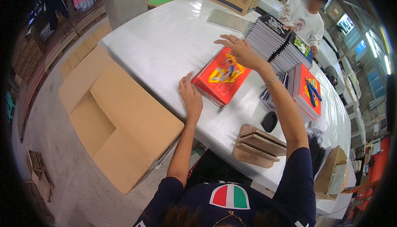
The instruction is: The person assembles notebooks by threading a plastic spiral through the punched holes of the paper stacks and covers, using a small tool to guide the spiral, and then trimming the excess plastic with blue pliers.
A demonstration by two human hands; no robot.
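Observation:
A small stack of red spiral notebooks (223, 76) with a yellow picture on the cover lies on the white table in front of me. My left hand (191, 97) is at the stack's left, spiral-bound side, its fingers stretched out and slightly blurred. Over the far right corner of the stack reaches my right hand (242, 53), its fingers extended and apart. Whether that palm touches the cover I cannot tell. Right of the stack stands another pile of red notebooks (295, 86), with blue-handled pliers (313, 91) lying on top.
Tall stacks of black-covered spiral notebooks (269, 41) stand farther back. An open cardboard box (132, 115) sits against the table's left edge. Near me lie a slotted wooden block (258, 146) and a black oval object (269, 121). A person (306, 20) stands across the table.

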